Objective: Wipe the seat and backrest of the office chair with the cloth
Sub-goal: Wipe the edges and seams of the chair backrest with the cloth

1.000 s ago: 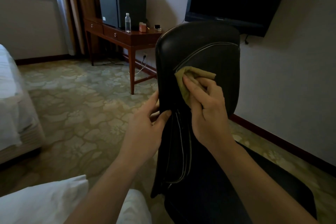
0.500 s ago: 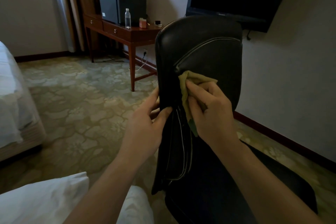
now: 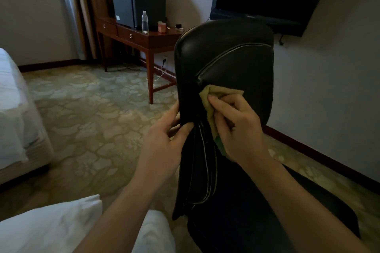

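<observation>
The right hand [image 3: 238,129] has its fingers curled round a bunched yellow-green cloth [image 3: 223,92] and presses it flat against the front of the chair's backrest [image 3: 232,33], about halfway up and close to the left edge, just under where the pale piping [image 3: 216,60] bends. The left hand [image 3: 164,139] grips that same left edge a little lower, thumb on the front face and fingers wrapped behind, which looks like bracing so the chair does not turn. The backrest stands nearly upright, so its long axis runs up and down past the cloth: the broad upper panel lies above the right hand, the narrower lower part below it, and the seat [image 3: 257,222] sits lower again, toward the person. Since the right hand holds the cloth and is already on the leather, the next strokes are probably its job, running along that upright axis while the left hand steadies.
</observation>
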The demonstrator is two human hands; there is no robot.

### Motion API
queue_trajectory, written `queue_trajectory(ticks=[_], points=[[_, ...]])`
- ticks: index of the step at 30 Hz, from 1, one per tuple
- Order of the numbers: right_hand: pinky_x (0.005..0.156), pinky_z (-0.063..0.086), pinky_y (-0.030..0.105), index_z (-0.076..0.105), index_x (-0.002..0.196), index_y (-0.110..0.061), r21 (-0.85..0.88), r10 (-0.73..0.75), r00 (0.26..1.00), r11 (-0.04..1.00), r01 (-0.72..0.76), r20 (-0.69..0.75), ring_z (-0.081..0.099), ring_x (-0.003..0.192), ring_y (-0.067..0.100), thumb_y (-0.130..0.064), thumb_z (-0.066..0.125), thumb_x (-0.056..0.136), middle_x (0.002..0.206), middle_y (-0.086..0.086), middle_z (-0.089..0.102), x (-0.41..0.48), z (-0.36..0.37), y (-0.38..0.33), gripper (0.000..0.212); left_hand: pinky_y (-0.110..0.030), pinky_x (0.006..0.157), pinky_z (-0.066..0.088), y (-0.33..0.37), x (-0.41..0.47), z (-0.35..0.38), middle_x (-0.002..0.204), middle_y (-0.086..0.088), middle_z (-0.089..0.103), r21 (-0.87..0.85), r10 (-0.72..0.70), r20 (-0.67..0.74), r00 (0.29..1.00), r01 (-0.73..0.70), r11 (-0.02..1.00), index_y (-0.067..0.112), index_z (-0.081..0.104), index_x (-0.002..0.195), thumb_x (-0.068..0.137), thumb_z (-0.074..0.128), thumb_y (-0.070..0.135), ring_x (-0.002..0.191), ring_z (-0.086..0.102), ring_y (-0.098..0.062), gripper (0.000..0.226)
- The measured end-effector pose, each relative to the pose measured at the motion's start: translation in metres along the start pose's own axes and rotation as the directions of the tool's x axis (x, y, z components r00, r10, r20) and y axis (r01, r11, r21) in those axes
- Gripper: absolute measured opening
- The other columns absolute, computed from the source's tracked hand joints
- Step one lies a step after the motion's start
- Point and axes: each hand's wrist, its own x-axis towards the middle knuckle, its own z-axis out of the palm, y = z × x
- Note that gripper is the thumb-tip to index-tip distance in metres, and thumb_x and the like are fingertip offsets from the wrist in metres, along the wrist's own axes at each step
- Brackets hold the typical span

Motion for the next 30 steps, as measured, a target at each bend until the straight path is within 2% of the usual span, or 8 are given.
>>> queue_trajectory(ticks=[7,10,12,16,21,25,28,30], points=[[0.091,0.047,0.011,0.057,0.137,-0.015,0.043,0.012,0.999,0.999,-0.01,-0.032,0.049,0.104,-0.002,-0.015,0.054,0.098,0.118,-0.008,0.048,0.005,0.006,-0.009,0.039,-0.019,0.098,0.053,-0.015,-0.013,0.0,0.126,0.026,0.067,0.042,-0.003,-0.027,1.0,0.004,0.999,0.055,0.043,0.138,0.096,0.065,0.003,0.122,0.058,0.008,0.071],[0.09,0.052,0.019,0.058,0.137,-0.019,0.064,0.055,0.998,0.996,-0.056,0.015,0.054,0.104,0.0,-0.022,0.05,0.098,0.119,-0.007,0.051,-0.023,0.009,-0.002,0.04,-0.016,0.096,0.052,-0.022,-0.019,0.002,0.122,0.025,0.069,0.028,0.005,-0.045,0.999,-0.003,1.0,0.05,0.044,0.141,0.096,0.064,0.0,0.121,0.059,0.008,0.071],[0.089,0.054,0.022,0.058,0.137,-0.019,0.059,0.063,0.998,0.996,-0.064,0.031,0.056,0.104,0.003,-0.022,0.05,0.097,0.119,-0.004,0.053,-0.032,0.008,0.002,0.04,-0.021,0.097,0.054,-0.023,-0.018,0.003,0.121,0.029,0.068,0.013,0.005,-0.049,0.999,-0.005,1.0,0.05,0.045,0.14,0.096,0.064,0.0,0.121,0.061,0.004,0.07],[0.09,0.051,0.016,0.059,0.136,-0.015,0.025,0.033,0.999,0.999,-0.033,0.001,0.052,0.103,0.0,-0.019,0.051,0.097,0.116,-0.009,0.049,-0.016,0.004,-0.003,0.04,-0.028,0.101,0.054,-0.022,-0.02,0.006,0.124,0.027,0.067,0.007,0.029,-0.063,0.998,-0.028,1.0,0.051,0.046,0.139,0.096,0.063,-0.001,0.123,0.061,0.001,0.07],[0.091,0.05,0.015,0.06,0.135,-0.013,0.074,0.021,0.999,0.997,-0.018,-0.042,0.055,0.103,0.004,-0.01,0.058,0.098,0.117,-0.004,0.053,0.014,0.001,-0.01,0.037,-0.017,0.094,0.054,-0.023,-0.027,0.014,0.126,0.016,0.069,-0.019,0.055,-0.138,0.989,-0.058,0.998,0.042,0.049,0.14,0.096,0.063,-0.003,0.12,0.062,0.003,0.065],[0.09,0.049,0.013,0.059,0.136,-0.015,0.051,0.025,1.0,0.998,-0.025,-0.016,0.053,0.103,0.002,-0.015,0.054,0.097,0.116,-0.006,0.051,-0.005,0.006,-0.008,0.04,-0.025,0.097,0.055,-0.028,-0.028,0.018,0.131,0.01,0.068,-0.016,0.071,-0.188,0.98,-0.075,0.997,0.036,0.05,0.143,0.095,0.064,-0.001,0.121,0.063,0.0,0.062],[0.09,0.044,0.005,0.061,0.133,-0.014,0.041,0.042,0.999,0.998,-0.042,0.0,0.048,0.102,-0.005,-0.017,0.052,0.096,0.115,-0.01,0.048,-0.027,0.01,-0.001,0.039,-0.032,0.099,0.056,-0.029,-0.027,0.02,0.128,0.011,0.07,-0.021,0.063,-0.203,0.977,-0.069,0.997,0.041,0.051,0.14,0.096,0.065,0.0,0.12,0.064,-0.002,0.062],[0.088,0.046,0.006,0.061,0.134,-0.015,0.02,0.042,0.999,0.999,-0.042,-0.001,0.049,0.101,-0.004,-0.017,0.052,0.096,0.115,-0.007,0.053,-0.027,0.008,0.002,0.039,-0.033,0.1,0.056,-0.028,-0.027,0.02,0.127,0.012,0.07,-0.02,0.064,-0.2,0.978,-0.069,0.997,0.042,0.05,0.141,0.096,0.064,0.0,0.12,0.064,-0.002,0.063]])
